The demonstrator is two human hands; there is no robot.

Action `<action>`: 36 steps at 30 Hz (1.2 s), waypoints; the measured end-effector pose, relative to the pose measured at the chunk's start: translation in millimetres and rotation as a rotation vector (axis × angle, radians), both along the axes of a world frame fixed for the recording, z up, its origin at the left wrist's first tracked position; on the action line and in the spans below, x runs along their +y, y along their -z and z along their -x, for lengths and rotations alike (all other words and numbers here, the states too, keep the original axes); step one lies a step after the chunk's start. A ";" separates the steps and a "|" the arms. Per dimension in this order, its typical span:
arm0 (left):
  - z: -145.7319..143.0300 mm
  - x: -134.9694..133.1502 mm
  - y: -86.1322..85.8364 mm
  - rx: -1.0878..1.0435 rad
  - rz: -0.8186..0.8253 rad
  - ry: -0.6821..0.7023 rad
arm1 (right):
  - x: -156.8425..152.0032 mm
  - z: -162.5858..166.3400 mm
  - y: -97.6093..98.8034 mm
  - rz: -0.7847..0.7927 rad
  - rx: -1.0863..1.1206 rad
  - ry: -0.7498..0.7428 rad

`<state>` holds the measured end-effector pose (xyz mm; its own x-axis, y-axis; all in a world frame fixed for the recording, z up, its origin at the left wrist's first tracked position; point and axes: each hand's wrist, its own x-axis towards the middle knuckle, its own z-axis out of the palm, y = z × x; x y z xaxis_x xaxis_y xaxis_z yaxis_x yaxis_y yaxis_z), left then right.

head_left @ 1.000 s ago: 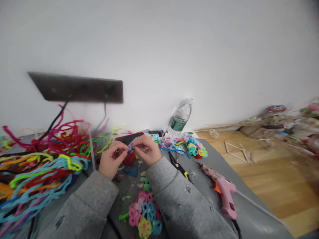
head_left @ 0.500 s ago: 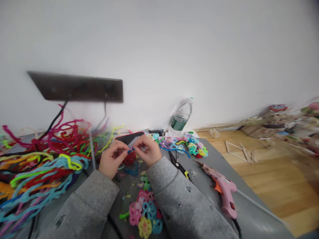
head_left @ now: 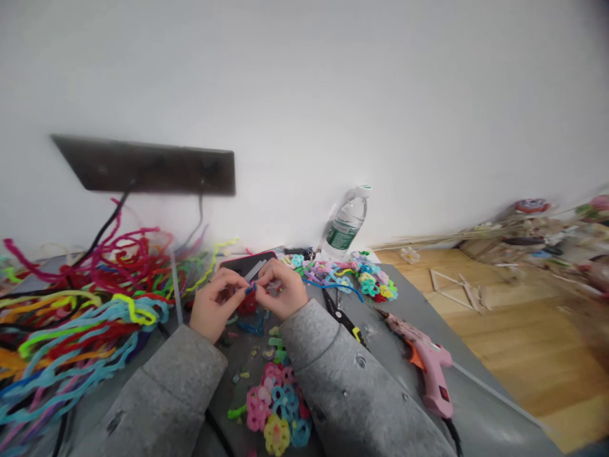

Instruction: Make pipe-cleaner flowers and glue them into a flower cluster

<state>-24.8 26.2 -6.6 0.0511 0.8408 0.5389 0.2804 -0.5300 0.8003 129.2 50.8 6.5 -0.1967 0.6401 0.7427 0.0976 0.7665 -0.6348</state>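
Observation:
Thumb and forefinger of my left hand point(head_left: 219, 303) are pinched around a small dark-blue piece of pipe cleaner point(head_left: 250, 288). My right hand point(head_left: 282, 289) pinches the same piece from the other side, so the fingertips of both hands nearly meet. Much of the blue piece is hidden by the fingers. Below the hands, a blue pipe cleaner scrap point(head_left: 251, 327) and a red fuzzy piece point(head_left: 247, 304) lie on the grey table. Nearer to me sits a cluster of pipe cleaner flowers point(head_left: 278, 406) in pink, blue and yellow.
Loose pipe cleaners point(head_left: 85, 330) heap up at left. Pliers point(head_left: 343, 317) and a pink glue gun point(head_left: 423, 362) with a cord lie at right. Behind are more fuzzy flowers point(head_left: 371, 279), a water bottle point(head_left: 347, 222) and a phone point(head_left: 238, 261). A dark power strip point(head_left: 152, 166) is on the wall.
My fingers have shifted slightly around the blue piece, which shows less between the fingertips. Everything else lies as before.

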 end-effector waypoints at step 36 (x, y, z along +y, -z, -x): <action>-1.7 -1.2 -1.0 -0.062 0.004 0.004 | 0.3 -5.4 -2.2 0.010 -0.128 0.031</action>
<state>-23.0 25.0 -5.6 0.0208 0.8429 0.5377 0.2285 -0.5276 0.8182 134.6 51.1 8.7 -0.2693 0.6547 0.7063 0.2016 0.7555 -0.6234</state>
